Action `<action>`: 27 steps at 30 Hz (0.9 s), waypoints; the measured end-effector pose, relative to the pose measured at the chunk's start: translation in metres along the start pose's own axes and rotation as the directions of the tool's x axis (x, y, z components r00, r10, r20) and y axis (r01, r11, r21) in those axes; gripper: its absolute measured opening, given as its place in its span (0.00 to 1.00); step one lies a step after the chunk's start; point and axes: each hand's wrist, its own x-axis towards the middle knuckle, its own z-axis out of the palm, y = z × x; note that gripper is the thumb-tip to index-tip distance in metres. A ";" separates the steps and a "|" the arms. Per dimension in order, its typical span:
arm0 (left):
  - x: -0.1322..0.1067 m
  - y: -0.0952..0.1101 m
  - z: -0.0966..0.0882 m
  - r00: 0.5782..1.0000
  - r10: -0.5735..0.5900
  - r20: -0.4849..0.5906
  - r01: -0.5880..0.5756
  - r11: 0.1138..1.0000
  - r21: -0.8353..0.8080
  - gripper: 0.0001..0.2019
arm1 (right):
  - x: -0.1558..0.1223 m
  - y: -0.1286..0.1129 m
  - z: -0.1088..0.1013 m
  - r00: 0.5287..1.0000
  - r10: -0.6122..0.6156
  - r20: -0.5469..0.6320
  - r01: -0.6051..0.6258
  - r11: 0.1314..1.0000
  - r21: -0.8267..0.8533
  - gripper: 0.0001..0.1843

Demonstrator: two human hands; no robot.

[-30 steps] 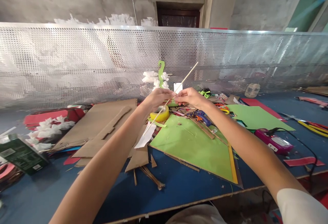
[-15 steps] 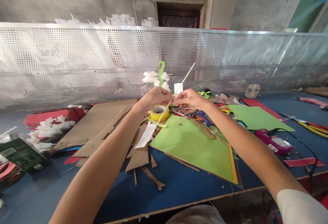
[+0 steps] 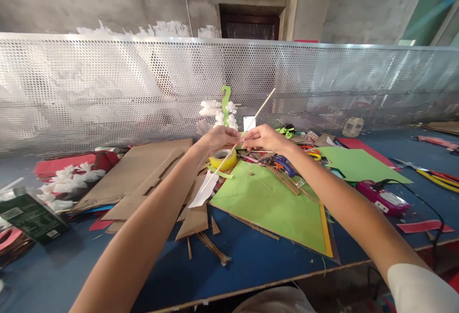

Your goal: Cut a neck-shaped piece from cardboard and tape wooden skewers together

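A thin pale wooden stick (image 3: 264,103) slants across the middle of the head view, its upper end to the right and its lower end over a white paper strip (image 3: 203,191). Near the stick's middle, my left hand (image 3: 221,137) pinches it, fingers closed. My right hand (image 3: 265,137) is closed on it too, just to the right, the fingertips almost meeting. A bit of light green shows at the fingertips, too small to make out. Below the hands lie a yellow tape roll (image 3: 223,162) and a large green sheet (image 3: 272,208).
Brown cardboard sheets (image 3: 136,169) lie at left, beside white crumpled paper flowers (image 3: 73,179). A blue glue gun (image 3: 284,165) rests among scraps. At right are a purple power socket (image 3: 383,197) with a black cable and yellow-handled scissors (image 3: 437,179). A perforated metal screen (image 3: 143,83) stands behind.
The stick has shifted slightly to the right, its lower end a little higher over the white strip. Both hands stay nearly in place, with small finger movements.
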 end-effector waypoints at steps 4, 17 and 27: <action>0.002 -0.005 -0.001 0.999 0.046 0.014 -0.047 0.998 0.038 0.06 | -0.003 -0.006 0.001 0.998 0.064 0.014 -0.064 0.998 0.009 0.17; -0.007 0.007 0.007 0.970 0.237 0.056 -0.244 0.941 0.234 0.08 | -0.002 -0.008 -0.002 0.992 0.061 -0.109 -0.066 0.997 -0.048 0.19; -0.010 0.015 0.009 0.964 0.260 0.051 -0.258 0.881 0.396 0.06 | -0.001 -0.005 0.002 0.994 0.086 -0.068 -0.088 0.996 -0.030 0.20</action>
